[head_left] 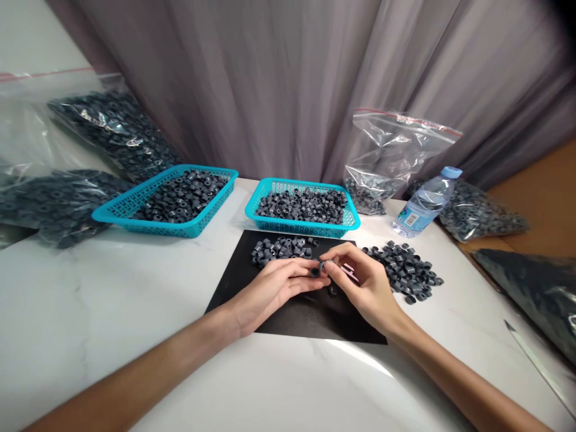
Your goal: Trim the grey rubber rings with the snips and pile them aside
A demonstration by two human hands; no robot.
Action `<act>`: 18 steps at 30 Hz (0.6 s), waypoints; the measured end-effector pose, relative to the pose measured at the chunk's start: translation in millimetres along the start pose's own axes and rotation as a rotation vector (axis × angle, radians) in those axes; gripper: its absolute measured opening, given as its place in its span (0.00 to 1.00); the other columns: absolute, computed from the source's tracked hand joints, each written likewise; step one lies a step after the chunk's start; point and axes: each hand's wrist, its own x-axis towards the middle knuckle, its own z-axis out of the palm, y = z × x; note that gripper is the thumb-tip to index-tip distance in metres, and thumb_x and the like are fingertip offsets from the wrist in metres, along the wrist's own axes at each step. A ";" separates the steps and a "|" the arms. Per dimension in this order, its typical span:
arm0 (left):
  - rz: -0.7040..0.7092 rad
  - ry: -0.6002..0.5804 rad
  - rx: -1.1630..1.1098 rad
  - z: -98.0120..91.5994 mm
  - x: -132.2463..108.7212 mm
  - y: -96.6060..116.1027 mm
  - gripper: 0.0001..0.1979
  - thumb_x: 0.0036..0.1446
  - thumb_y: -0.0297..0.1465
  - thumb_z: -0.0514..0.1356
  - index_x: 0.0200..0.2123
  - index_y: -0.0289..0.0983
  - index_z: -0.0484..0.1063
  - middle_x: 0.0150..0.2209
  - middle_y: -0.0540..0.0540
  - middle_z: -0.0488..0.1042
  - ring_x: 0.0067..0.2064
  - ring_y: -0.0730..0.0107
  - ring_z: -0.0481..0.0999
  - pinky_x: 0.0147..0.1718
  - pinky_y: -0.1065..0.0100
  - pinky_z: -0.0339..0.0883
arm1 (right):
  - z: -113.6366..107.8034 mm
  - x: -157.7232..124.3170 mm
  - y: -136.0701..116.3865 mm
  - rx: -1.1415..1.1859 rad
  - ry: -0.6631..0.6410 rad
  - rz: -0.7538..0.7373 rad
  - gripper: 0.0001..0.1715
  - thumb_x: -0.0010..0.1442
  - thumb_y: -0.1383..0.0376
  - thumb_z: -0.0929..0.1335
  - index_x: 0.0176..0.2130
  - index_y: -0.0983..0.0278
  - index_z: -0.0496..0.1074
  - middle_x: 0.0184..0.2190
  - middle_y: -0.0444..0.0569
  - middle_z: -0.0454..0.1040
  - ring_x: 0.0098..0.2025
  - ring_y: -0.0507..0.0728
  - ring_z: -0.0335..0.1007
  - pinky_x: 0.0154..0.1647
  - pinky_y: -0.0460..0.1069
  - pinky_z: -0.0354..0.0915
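Note:
Over a black mat [288, 315], my two hands meet at the fingertips. My left hand [279, 279] is closed on a small dark grey ring-like part [315, 272], held between its fingers. Thumb and forefinger of my right hand [357, 276] pinch another small grey part [322, 265] right beside it. A pink object [350, 273] shows partly behind my right hand's fingers. On the mat's far side lies a pile of grey parts [281, 249], just beyond my left hand. A second pile [409, 270] sits on the white table, right of my right hand.
Two turquoise baskets [193, 228] [301, 227] of grey parts stand behind the mat. Clear bags of parts [112, 129] [366, 192] [477, 210] are at the left and back right. A water bottle [425, 204] stands at the right, on the white table [135, 300].

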 end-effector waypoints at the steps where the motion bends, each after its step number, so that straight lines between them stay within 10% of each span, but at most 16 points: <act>1: -0.011 -0.008 -0.037 0.5 0.1 -2.1 0.14 0.65 0.23 0.53 0.39 0.30 0.80 0.42 0.40 0.82 0.50 0.59 0.79 0.61 0.56 0.67 | 1.0 -0.7 -3.2 -0.064 -0.025 -0.067 0.07 0.68 0.65 0.66 0.45 0.60 0.74 0.38 0.48 0.75 0.39 0.56 0.71 0.41 0.52 0.70; 6: -0.083 0.012 -0.192 2.2 -1.1 -12.1 0.23 0.71 0.26 0.44 0.36 0.30 0.78 0.36 0.42 0.79 0.43 0.65 0.78 0.56 0.55 0.70 | 5.1 -1.7 -12.1 -0.233 -0.143 -0.319 0.18 0.69 0.72 0.65 0.54 0.57 0.73 0.44 0.51 0.75 0.45 0.58 0.68 0.45 0.54 0.68; 18: -0.167 -0.019 -0.176 4.3 -0.6 -9.8 0.18 0.69 0.25 0.46 0.39 0.29 0.76 0.39 0.41 0.78 0.43 0.58 0.82 0.58 0.52 0.68 | 4.2 -1.6 -12.7 -0.205 -0.044 -0.160 0.09 0.68 0.67 0.67 0.46 0.59 0.77 0.39 0.48 0.78 0.43 0.57 0.70 0.45 0.54 0.66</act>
